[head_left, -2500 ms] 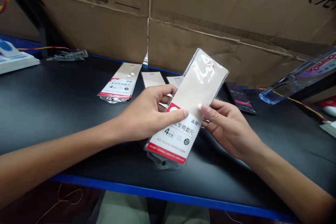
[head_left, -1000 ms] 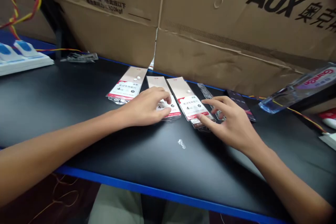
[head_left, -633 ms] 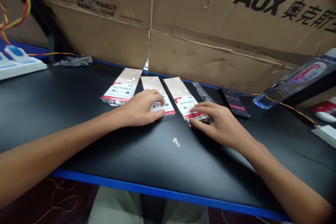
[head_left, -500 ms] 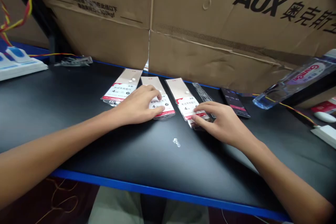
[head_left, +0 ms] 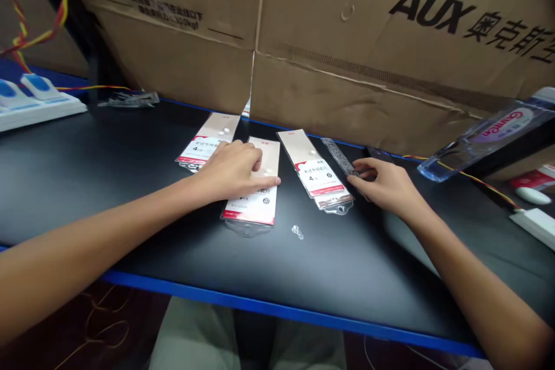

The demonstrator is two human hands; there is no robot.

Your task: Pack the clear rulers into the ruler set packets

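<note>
Three flat ruler-set packets with beige cards and red-edged labels lie on the black table (head_left: 108, 185). My left hand (head_left: 234, 170) rests palm down on the middle packet (head_left: 255, 202), fingers stretched over it. The left packet (head_left: 208, 141) lies just beyond that hand. The right packet (head_left: 318, 176) lies free between my hands. My right hand (head_left: 385, 185) pinches the near end of a clear plastic ruler (head_left: 340, 156) that lies beside the right packet.
A wall of cardboard boxes (head_left: 347, 58) stands along the back of the table. A clear plastic bottle (head_left: 489, 133) lies at the right, a dark phone (head_left: 377, 153) behind my right hand. A small clear plastic bit (head_left: 297, 232) sits near the front. White power strips (head_left: 34, 101) are at far left.
Both hands laid down the packet they held. My left hand has slid the middle packet toward me. My right hand left the right packet and moved right onto the clear ruler.
</note>
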